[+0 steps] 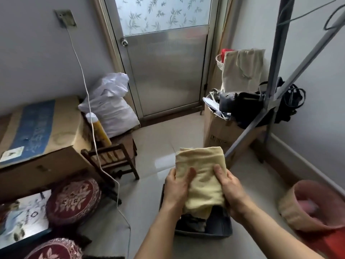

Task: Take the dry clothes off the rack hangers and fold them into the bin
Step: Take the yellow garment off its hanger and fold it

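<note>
Soft, pale-yellow cloth is bunched under my fingers [189, 175]: my left hand [176, 188] has its thumb curled over the near-left part of the folded yellow garment [202, 174], and my right hand [230, 189] grips the right edge the same way, so both pinch the fabric from the sides. It sits in the air just above the dark bin [218, 228] on the floor, its lower end already drooping in over the dark clothes [192, 222] there. I judge it light, limp and unbreakable (it will sag wherever I don't support it), so holding both side edges suits it. The bin's rim is close below; the grey rack leg [248, 131] slants near on the right, a pink basket [308, 206] further right, open floor ahead.
</note>
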`<state>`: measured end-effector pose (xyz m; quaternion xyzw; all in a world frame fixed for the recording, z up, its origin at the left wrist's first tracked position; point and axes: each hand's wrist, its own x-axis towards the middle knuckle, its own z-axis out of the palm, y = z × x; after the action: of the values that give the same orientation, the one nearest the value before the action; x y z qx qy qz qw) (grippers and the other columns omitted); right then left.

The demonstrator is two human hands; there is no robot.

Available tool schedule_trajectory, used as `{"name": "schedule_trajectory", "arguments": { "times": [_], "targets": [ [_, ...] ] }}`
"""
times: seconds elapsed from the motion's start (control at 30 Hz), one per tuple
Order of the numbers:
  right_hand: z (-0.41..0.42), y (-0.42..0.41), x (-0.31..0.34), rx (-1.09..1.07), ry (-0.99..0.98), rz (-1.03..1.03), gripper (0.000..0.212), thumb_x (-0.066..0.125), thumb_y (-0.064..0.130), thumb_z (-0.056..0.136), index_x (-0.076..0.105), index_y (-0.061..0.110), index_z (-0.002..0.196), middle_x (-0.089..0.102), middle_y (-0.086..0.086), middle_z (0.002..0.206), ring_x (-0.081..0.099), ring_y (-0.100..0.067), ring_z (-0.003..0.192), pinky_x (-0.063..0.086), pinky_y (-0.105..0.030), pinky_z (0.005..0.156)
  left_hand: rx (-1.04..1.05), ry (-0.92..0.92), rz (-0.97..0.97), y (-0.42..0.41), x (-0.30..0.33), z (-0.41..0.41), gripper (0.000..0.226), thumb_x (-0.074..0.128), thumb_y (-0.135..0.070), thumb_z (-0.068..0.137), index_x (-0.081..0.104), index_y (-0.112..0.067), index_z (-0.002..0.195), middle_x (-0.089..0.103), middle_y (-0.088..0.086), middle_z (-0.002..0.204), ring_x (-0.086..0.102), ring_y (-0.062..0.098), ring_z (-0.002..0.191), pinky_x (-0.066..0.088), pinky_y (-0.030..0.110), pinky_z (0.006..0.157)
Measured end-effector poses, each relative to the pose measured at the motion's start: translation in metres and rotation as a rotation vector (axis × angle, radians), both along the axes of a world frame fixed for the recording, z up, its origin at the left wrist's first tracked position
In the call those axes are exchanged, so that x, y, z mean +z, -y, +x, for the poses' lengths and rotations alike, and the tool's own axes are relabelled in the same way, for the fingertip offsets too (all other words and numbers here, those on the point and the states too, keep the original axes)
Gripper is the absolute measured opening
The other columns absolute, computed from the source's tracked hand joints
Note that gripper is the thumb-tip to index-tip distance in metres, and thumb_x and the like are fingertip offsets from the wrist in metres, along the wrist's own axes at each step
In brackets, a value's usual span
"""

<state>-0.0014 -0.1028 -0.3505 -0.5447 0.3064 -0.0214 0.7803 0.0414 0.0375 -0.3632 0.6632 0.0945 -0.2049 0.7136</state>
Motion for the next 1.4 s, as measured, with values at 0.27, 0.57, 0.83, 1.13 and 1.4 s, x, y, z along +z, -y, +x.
{"name": "schedule_trajectory", "arguments": {
  "times": [0.27, 0.57, 0.83, 1.13, 1.4],
  "targets": [
    [0.080, 0.026, -0.088, -0.030, -0.210, -0.046, 0.024, 0.060, 0.019, 0.095, 0.066, -0.003, 0.102, 0.074, -0.020, 0.096, 0.070, -0.037, 0.092, 0.055, -0.049, 0.088, 0.046, -0.027, 0.203, 0.030, -0.080, 0.080, 0.031, 0.073, -0.042, 0.085, 0.057, -0.022, 0.104, 0.070, -0.005, 0.095, 0.068, 0.016, 0.091, 0.055, 0.037, 0.084],
    [0.108, 0.018, -0.244, -0.028, -0.423, 0.030, 0.020, 0.051, 0.010, 0.098, 0.064, -0.004, 0.102, 0.073, -0.021, 0.092, 0.069, -0.034, 0.086, 0.055, -0.041, 0.075, -0.023, -0.305, 0.303, 0.016, -0.232, 0.108, 0.011, 0.050, -0.032, 0.100, 0.044, -0.025, 0.106, 0.058, -0.005, 0.096, 0.056, 0.011, 0.088, 0.044, 0.022, 0.068],
    [0.147, -0.009, -0.385, -0.017, -0.579, 0.076, 0.017, 0.054, 0.005, 0.092, 0.065, -0.002, 0.103, 0.072, -0.020, 0.095, 0.068, -0.032, 0.082, 0.055, -0.041, 0.073, -0.024, -0.369, 0.416, -0.013, -0.368, 0.150, 0.022, 0.058, -0.023, 0.094, 0.044, -0.022, 0.110, 0.061, 0.005, 0.110, 0.059, 0.017, 0.088, 0.043, 0.021, 0.064],
    [0.189, -0.021, -0.522, 0.126, -0.622, -0.021, 0.017, 0.055, 0.010, 0.091, 0.064, 0.008, 0.105, 0.072, -0.011, 0.099, 0.068, -0.030, 0.092, 0.056, -0.042, 0.075, -0.053, -0.413, 0.555, -0.028, -0.498, 0.187, 0.029, 0.059, -0.025, 0.093, 0.038, -0.017, 0.112, 0.056, -0.001, 0.102, 0.057, 0.017, 0.088, 0.046, 0.029, 0.071],
    [0.219, -0.031, -0.616, 0.289, -0.683, -0.362, 0.019, 0.060, 0.021, 0.084, 0.066, 0.010, 0.098, 0.070, -0.009, 0.097, 0.066, -0.031, 0.093, 0.055, -0.038, 0.077, -0.111, -0.258, 0.833, -0.035, -0.595, 0.214, 0.028, 0.063, -0.030, 0.089, 0.044, -0.023, 0.107, 0.058, -0.001, 0.107, 0.055, 0.023, 0.102, 0.046, 0.035, 0.087]
  ]
}}
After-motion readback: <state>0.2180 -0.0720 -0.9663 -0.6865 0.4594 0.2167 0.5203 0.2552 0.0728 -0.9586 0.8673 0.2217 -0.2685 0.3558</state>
